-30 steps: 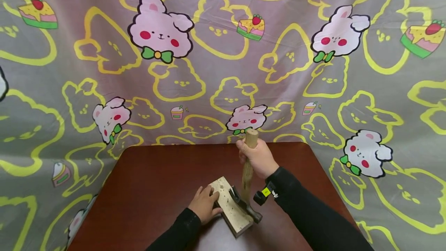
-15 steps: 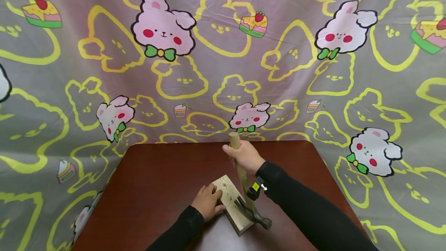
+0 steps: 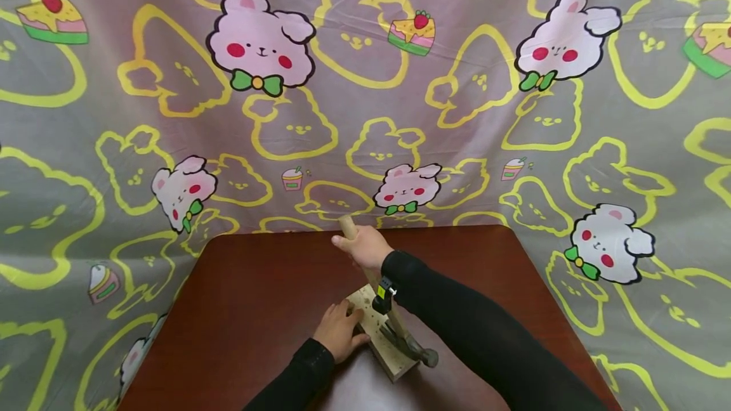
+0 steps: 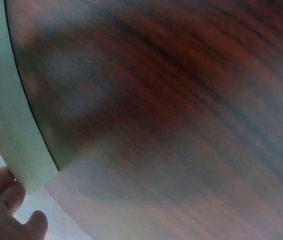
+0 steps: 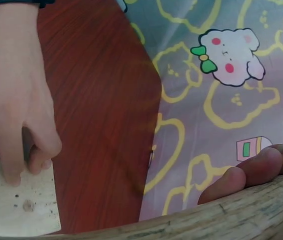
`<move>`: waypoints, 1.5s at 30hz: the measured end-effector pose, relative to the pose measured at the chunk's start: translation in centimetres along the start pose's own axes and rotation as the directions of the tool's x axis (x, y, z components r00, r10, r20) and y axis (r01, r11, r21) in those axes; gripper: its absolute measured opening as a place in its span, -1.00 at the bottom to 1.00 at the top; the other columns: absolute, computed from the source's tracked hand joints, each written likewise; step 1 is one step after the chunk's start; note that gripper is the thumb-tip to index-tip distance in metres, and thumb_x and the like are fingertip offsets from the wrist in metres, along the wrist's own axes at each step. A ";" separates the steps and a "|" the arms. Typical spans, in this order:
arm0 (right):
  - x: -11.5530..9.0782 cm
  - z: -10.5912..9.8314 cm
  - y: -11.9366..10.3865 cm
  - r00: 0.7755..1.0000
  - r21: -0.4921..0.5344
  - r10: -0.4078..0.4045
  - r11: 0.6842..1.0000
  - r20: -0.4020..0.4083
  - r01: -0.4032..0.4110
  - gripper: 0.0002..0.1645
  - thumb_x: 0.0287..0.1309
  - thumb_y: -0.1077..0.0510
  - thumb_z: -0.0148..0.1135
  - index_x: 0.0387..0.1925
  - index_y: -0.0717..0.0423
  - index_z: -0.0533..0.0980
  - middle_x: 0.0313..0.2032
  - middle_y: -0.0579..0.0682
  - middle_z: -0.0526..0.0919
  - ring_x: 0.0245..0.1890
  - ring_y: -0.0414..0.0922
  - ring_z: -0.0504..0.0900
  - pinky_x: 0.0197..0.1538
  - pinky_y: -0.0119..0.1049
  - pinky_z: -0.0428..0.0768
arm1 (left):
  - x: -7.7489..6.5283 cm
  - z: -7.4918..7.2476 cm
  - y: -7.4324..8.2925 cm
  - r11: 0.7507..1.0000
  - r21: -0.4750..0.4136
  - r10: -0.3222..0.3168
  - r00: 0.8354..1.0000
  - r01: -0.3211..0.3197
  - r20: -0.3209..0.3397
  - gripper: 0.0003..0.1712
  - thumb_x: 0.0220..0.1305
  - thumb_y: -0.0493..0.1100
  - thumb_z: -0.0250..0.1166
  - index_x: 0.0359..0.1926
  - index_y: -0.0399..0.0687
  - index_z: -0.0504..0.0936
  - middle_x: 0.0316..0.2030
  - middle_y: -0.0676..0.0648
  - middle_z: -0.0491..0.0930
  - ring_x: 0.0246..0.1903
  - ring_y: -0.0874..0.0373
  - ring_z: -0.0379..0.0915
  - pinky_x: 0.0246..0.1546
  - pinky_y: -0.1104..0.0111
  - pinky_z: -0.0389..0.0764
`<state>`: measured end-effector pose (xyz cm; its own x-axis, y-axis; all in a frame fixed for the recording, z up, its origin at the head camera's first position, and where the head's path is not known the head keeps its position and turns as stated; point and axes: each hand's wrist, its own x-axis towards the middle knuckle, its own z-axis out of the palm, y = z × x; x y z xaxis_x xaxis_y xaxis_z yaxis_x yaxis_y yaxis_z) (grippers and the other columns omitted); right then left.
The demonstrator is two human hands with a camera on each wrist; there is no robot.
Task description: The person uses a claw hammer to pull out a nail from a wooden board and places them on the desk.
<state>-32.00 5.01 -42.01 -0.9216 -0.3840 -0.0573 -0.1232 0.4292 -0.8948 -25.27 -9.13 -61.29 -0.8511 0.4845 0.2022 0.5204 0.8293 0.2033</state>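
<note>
My right hand (image 3: pixel 368 247) grips a claw hammer (image 3: pixel 408 344) near the top of its wooden handle. The handle leans to the left, and the claw lies low over the near half of a pale wooden board (image 3: pixel 386 355). Past the board's right edge juts the striking end. My left hand (image 3: pixel 337 333) holds the board at its left edge, fingers bent over the far part and thumb nearer me. Small dark holes dot the board (image 5: pixel 21 202) in the right wrist view, where the hammer handle (image 5: pixel 226 210) crosses the bottom. What the claw bears on is hidden.
The board lies on a reddish-brown table (image 3: pixel 268 290) with rounded far corners. A grey curtain (image 3: pixel 342 100) with cartoon bunnies hangs behind the table and along both sides. A small camera (image 3: pixel 382 299) sits on my right wrist.
My right hand has swung to the left, tilting the hammer handle over with it, while the hammer's head stays at the board's near half. My left hand and the board keep their place.
</note>
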 end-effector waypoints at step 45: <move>-0.8 0.9 0.1 0.956 0.120 -0.086 0.985 -0.282 0.124 -0.52 0.18 -0.25 0.27 -0.38 0.10 0.49 -0.67 -0.01 0.44 -0.65 -0.07 0.49 -0.56 -0.22 0.49 | -0.5 0.0 0.5 0.995 -0.007 -0.099 0.995 0.099 0.005 -0.35 0.16 0.32 0.30 0.12 0.02 0.58 0.05 -0.19 0.42 0.10 -0.11 0.36 0.20 -0.08 0.30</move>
<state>-30.98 4.66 -42.47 -0.9738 -0.1733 0.1471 -0.1916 0.2771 -0.9415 -24.55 -8.94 -61.33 -0.8987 0.4016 0.1760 0.4341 0.8714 0.2286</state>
